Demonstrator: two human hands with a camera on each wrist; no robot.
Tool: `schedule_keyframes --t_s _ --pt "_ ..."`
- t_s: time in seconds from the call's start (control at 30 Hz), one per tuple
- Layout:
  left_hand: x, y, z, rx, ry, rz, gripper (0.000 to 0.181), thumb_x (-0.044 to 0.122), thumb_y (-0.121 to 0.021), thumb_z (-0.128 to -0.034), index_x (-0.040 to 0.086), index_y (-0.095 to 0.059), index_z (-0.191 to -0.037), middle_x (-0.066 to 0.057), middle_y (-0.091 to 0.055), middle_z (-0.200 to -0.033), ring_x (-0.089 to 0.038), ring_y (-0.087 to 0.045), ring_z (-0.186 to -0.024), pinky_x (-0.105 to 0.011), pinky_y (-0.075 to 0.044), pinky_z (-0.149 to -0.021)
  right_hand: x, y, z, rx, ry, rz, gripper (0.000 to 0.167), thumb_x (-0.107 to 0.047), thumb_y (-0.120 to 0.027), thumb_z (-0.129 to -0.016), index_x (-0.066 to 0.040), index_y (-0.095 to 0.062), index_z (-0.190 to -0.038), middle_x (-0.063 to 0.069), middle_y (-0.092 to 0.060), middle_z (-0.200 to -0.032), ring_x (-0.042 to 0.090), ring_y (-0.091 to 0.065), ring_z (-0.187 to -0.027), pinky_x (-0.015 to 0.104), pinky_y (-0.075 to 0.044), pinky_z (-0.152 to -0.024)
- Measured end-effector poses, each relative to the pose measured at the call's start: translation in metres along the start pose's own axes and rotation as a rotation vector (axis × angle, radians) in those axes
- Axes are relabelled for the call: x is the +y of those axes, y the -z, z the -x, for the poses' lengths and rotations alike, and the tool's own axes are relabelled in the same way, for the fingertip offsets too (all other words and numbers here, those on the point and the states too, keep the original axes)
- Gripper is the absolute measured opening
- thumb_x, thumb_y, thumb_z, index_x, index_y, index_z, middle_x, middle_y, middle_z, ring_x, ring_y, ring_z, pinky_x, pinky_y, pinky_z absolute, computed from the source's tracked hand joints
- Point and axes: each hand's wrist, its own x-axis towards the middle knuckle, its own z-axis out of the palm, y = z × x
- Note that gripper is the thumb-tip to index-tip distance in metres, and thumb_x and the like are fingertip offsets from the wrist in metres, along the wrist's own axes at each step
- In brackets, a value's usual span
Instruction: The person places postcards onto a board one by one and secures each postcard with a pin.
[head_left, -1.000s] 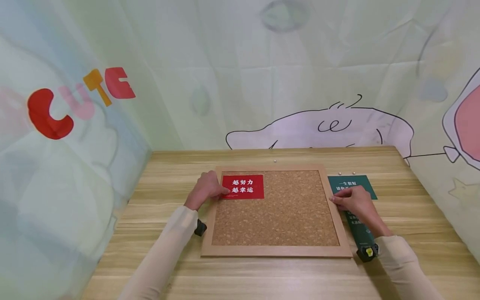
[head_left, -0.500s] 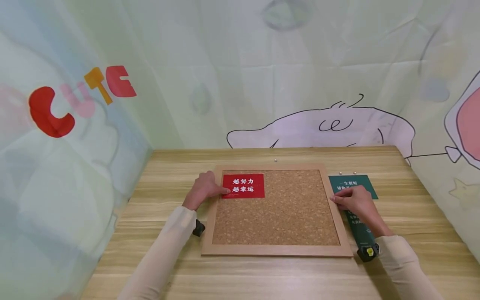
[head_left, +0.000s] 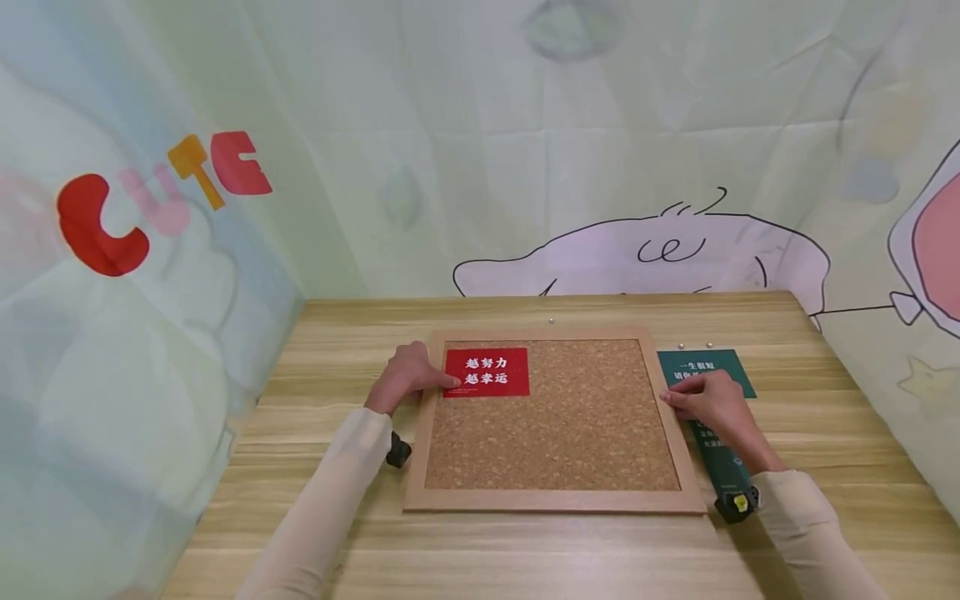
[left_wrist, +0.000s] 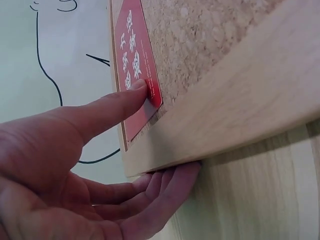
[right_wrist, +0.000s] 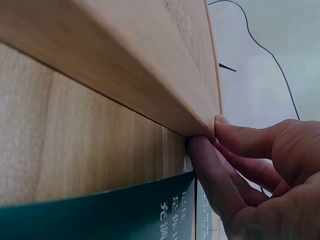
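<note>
A cork board [head_left: 555,442] with a light wooden frame lies on the table. On its upper left corner lies a red card [head_left: 502,369] with white characters. My left hand [head_left: 405,377] holds the board's left edge, its thumb [left_wrist: 135,95] resting on the card's lower corner and its fingers against the frame's outer edge from below. At the opposite side, my right hand [head_left: 708,404] pinches the frame's right edge between thumb and fingers. Part of the card's left end is behind the left thumb.
Right of the board lie a green card [head_left: 738,375] and a longer dark green card [head_left: 716,458], both partly covered by the right hand and wrist. Small pins [head_left: 681,346] sit behind them, and another pin [head_left: 551,321] behind the board. A printed curtain surrounds the wooden table [head_left: 555,554].
Both hands keep their places on the board's edges. The board and the red card stay where they were; only the head view has shifted slightly.
</note>
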Motion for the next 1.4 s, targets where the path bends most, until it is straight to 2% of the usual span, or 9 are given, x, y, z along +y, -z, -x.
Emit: schedule_keyframes --t_s 0.37,0.6,0.77,0.9,1.0,1.13,1.4 --pt "-0.003 -0.004 0.003 -0.01 0.014 0.045 0.063 0.029 -0.088 -0.0826 -0.005 -0.054 -0.123 -0.02 -0.064 -0.105 -0.03 -0.072 -0.08 -0.036 -0.061 -0.066 0.0 0.001 -0.004 -0.036 -0.016 0.006 0.031 -0.017 -0.077 -0.096 0.01 -0.073 -0.109 0.02 -0.075 -0.096 0.026 -0.076 -0.08 0.039 -0.062 -0.072" --pt "-0.001 -0.009 0.001 -0.004 0.031 0.036 0.061 0.028 -0.088 -0.0835 -0.004 -0.054 -0.121 -0.019 -0.063 -0.104 -0.029 -0.071 -0.081 -0.036 -0.061 -0.068 -0.012 0.012 -0.01 -0.137 0.026 0.153 0.027 -0.016 -0.077 -0.095 0.009 -0.075 -0.103 0.015 -0.074 -0.088 0.022 -0.075 -0.075 0.038 -0.062 -0.068" --pt "0.003 -0.012 0.001 0.003 0.024 0.026 0.06 0.028 -0.088 -0.0828 -0.005 -0.054 -0.119 -0.02 -0.062 -0.103 -0.03 -0.07 -0.08 -0.036 -0.061 -0.066 -0.029 0.024 -0.02 -0.226 0.099 0.314 0.023 -0.018 -0.076 -0.096 0.003 -0.078 -0.088 0.008 -0.073 -0.074 0.022 -0.072 -0.066 0.038 -0.059 -0.061" --pt "0.006 -0.013 0.001 0.004 0.025 0.024 0.062 0.029 -0.089 -0.0823 -0.005 -0.053 -0.121 -0.019 -0.062 -0.104 -0.031 -0.07 -0.083 -0.037 -0.061 -0.067 -0.05 0.033 -0.032 -0.231 0.164 0.415 0.028 -0.021 -0.074 -0.096 -0.001 -0.077 -0.077 0.006 -0.068 -0.062 0.021 -0.065 -0.058 0.033 -0.047 -0.053" --pt "0.007 -0.013 0.001 0.003 0.023 0.025 0.063 0.028 -0.089 -0.0823 -0.005 -0.053 -0.122 -0.019 -0.062 -0.105 -0.031 -0.07 -0.084 -0.038 -0.061 -0.068 -0.068 0.038 -0.042 -0.22 0.196 0.433 0.026 -0.02 -0.074 -0.096 0.001 -0.076 -0.08 0.007 -0.065 -0.061 0.02 -0.06 -0.056 0.032 -0.044 -0.053" --pt "0.007 -0.014 0.001 0.008 0.025 0.034 0.063 0.027 -0.089 -0.0824 -0.006 -0.053 -0.122 -0.02 -0.062 -0.105 -0.032 -0.071 -0.083 -0.038 -0.062 -0.068 -0.09 0.038 -0.056 -0.217 0.221 0.435 0.023 -0.018 -0.075 -0.095 0.005 -0.075 -0.094 0.011 -0.067 -0.07 0.021 -0.06 -0.06 0.033 -0.048 -0.056" --pt "0.005 -0.014 0.0 0.021 0.047 0.028 0.064 0.029 -0.089 -0.082 -0.005 -0.053 -0.123 -0.02 -0.062 -0.104 -0.032 -0.071 -0.083 -0.039 -0.062 -0.068 -0.118 0.009 -0.084 -0.167 0.321 0.495 0.027 -0.02 -0.077 -0.093 0.006 -0.075 -0.097 0.012 -0.072 -0.082 0.022 -0.059 -0.066 0.037 -0.052 -0.06"
